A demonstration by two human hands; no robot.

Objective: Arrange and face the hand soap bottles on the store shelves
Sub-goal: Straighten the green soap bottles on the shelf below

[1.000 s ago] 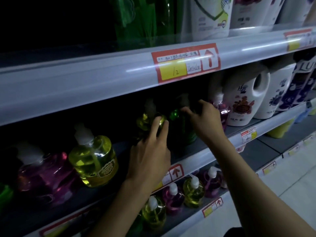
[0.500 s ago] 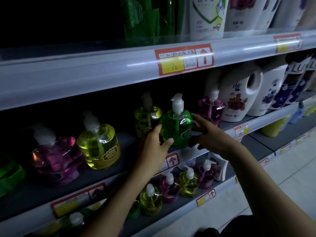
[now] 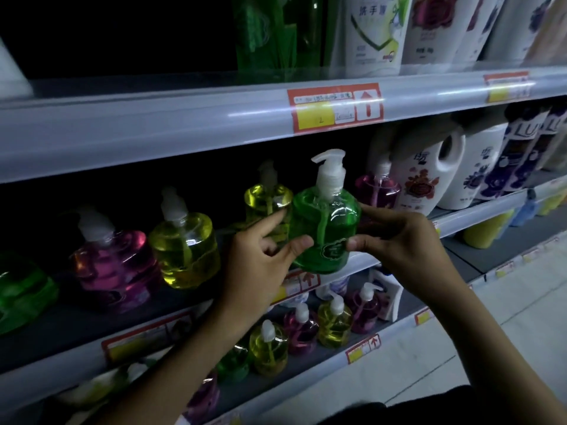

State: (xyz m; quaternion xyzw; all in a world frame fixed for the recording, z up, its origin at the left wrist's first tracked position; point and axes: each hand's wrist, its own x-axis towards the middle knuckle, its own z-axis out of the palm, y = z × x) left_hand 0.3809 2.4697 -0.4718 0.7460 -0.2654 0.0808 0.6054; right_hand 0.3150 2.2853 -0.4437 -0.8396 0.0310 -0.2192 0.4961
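A green pump soap bottle (image 3: 325,228) with a white pump is held at the front edge of the middle shelf (image 3: 92,326). My left hand (image 3: 260,265) grips its left side with thumb and forefinger. My right hand (image 3: 399,243) grips its right side, thumb on the front near the label. Behind it stand a yellow bottle (image 3: 267,204) and a pink bottle (image 3: 379,191). Further left on the same shelf are a yellow bottle (image 3: 184,250), a pink bottle (image 3: 113,268) and a green bottle (image 3: 21,292).
White detergent jugs (image 3: 426,176) and purple-labelled packs (image 3: 518,154) fill the shelf's right end. Refill pouches (image 3: 374,32) stand on the top shelf. Smaller soap bottles (image 3: 334,326) line the lower shelf. Price tags (image 3: 336,107) sit on the shelf rails. Pale floor lies at right.
The green bottle has come forward from the dark back of the shelf to its front edge, both hands drawing back with it and now holding it from either side.
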